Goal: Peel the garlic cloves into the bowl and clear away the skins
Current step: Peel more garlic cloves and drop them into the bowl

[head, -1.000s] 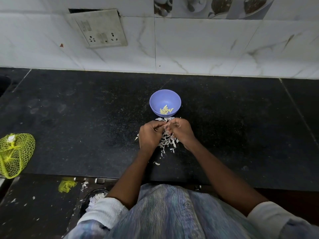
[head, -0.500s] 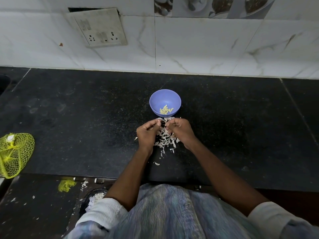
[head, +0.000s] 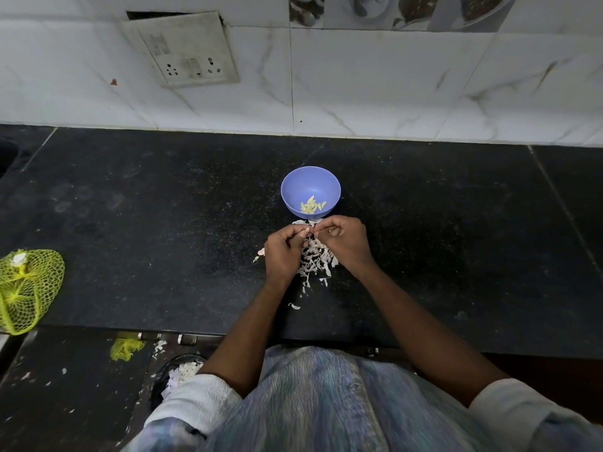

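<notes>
A small purple bowl (head: 310, 182) stands on the black counter (head: 163, 223) with several peeled garlic cloves (head: 312, 205) in its bottom. Just in front of it, my left hand (head: 282, 256) and my right hand (head: 346, 243) meet above a heap of white garlic skins (head: 315, 262). The fingertips of both hands pinch one small garlic clove (head: 310, 230) between them; most of the clove is hidden by the fingers. A few loose skin flakes (head: 294, 306) lie nearer the counter's front edge.
A yellow-green mesh bag (head: 27, 288) lies at the counter's left edge. Below the counter a dark bin (head: 179, 373) holds white skins, with a scrap of yellow mesh (head: 125, 349) and flakes on the floor. A tiled wall with a socket plate (head: 186, 50) stands behind.
The hands parted slightly half a second ago and have closed together again on the clove. The bowl and skin heap have not moved.
</notes>
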